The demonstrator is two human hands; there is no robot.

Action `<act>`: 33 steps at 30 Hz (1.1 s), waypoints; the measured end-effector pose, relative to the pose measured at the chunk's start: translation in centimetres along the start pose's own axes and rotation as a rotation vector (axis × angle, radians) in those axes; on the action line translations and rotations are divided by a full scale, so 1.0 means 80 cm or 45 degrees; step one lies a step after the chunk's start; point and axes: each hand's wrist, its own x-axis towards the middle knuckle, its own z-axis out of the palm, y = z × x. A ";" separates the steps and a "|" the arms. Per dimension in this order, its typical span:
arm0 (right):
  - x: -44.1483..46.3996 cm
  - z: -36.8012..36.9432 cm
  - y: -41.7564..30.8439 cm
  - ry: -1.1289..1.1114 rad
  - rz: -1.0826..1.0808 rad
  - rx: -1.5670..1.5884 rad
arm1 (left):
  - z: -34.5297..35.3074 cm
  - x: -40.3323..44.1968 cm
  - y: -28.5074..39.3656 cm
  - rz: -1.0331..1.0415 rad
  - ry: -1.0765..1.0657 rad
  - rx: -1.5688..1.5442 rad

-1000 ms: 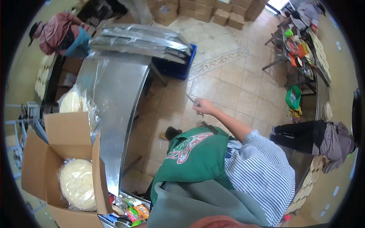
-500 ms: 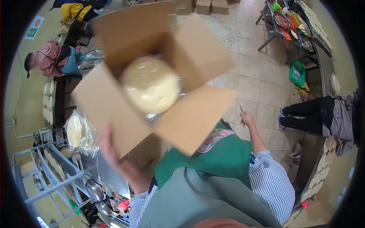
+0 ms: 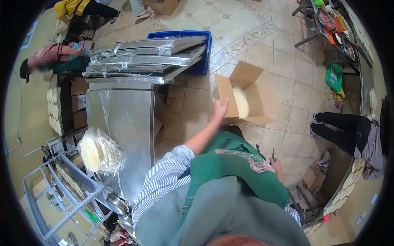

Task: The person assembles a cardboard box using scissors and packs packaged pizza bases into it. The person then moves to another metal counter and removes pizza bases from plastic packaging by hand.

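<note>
My left hand [image 3: 219, 109] grips the near left side of an open cardboard box [image 3: 257, 98], its fingers wrapped over the edge by a flap. The box is tilted, with its flaps spread. Inside lies a stack of round, pale flatbreads [image 3: 241, 103] in clear plastic, partly hidden by the box wall. My right hand [image 3: 276, 165] is low by the green apron, closed on a small knife [image 3: 273, 153] whose blade points up. On the metal table [image 3: 123, 123] to the left, more flatbreads [image 3: 96, 151] sit in a plastic bag.
Stacked metal trays [image 3: 139, 61] and a blue crate [image 3: 206, 57] stand beyond the table. A co-worker [image 3: 57, 59] is at far left, another person [image 3: 353, 127] at right. A green basket [image 3: 334, 78] and a small carton [image 3: 314, 178] are on the right.
The box has moved away from the camera and to the right, uncovering the metal table and trays. My left hand stays on it. My right hand still holds the knife, now lower.
</note>
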 end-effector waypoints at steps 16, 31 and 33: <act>-0.044 0.059 -0.046 -0.030 0.278 0.232 | -0.118 0.198 -0.190 -0.229 -0.074 0.946; 0.001 0.030 -0.101 0.054 0.221 0.472 | -0.047 0.073 -0.103 -0.404 -1.311 -0.031; 0.011 0.015 -0.095 0.139 0.206 0.379 | -0.024 0.085 -0.074 -0.567 -1.331 -0.011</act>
